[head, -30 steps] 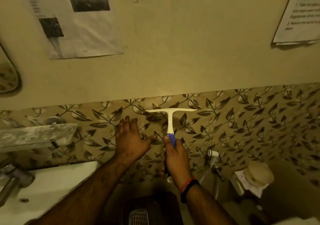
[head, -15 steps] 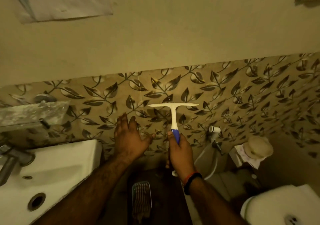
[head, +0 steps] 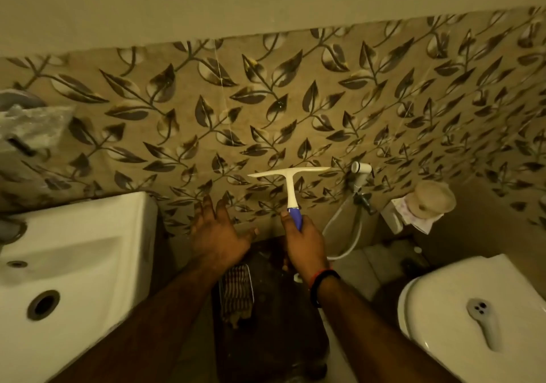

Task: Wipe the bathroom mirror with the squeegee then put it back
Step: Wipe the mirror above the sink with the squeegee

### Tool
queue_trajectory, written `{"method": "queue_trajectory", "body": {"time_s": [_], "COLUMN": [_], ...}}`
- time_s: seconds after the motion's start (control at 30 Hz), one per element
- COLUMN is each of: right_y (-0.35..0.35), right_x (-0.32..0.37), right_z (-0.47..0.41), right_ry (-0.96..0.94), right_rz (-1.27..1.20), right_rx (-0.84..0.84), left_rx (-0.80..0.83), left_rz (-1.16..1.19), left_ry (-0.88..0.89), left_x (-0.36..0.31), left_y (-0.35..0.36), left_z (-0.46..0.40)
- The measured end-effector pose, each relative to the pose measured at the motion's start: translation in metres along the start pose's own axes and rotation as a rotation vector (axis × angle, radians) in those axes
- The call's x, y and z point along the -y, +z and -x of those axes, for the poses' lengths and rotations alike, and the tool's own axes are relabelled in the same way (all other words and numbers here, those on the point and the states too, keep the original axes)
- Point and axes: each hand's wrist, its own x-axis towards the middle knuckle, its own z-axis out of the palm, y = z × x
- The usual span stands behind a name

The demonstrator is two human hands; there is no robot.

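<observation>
A white squeegee (head: 290,182) with a blue grip stands upright in front of the leaf-patterned tiled wall, its blade level at the top. My right hand (head: 305,242) grips the blue handle from below, with a dark band on the wrist. My left hand (head: 218,233) hovers just to the left of it, fingers spread and holding nothing. No mirror is in view.
A white sink (head: 71,267) fills the lower left. A white toilet lid (head: 478,308) sits at the lower right. A hand sprayer with hose (head: 359,176) hangs on the wall right of the squeegee. A striped cloth (head: 237,294) lies on the dark floor below my hands.
The view has tilted downward: the papers on the wall left the frame, while sink and toilet came in. Both hands and the squeegee sit lower against the wall, grip unchanged.
</observation>
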Motion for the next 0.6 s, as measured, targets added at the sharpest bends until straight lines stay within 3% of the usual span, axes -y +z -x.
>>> {"method": "queue_trajectory", "body": {"time_s": [0.6], "right_y": [0.022], "right_x": [-0.185], "right_z": [-0.056], "right_ry": [0.022], "right_rz": [0.257], "right_rx": [0.038], "left_rx": [0.112], "left_rz": [-0.019], "left_ry": [0.005], "left_x": [0.011], "left_y": [0.166], "left_z": [0.039]}}
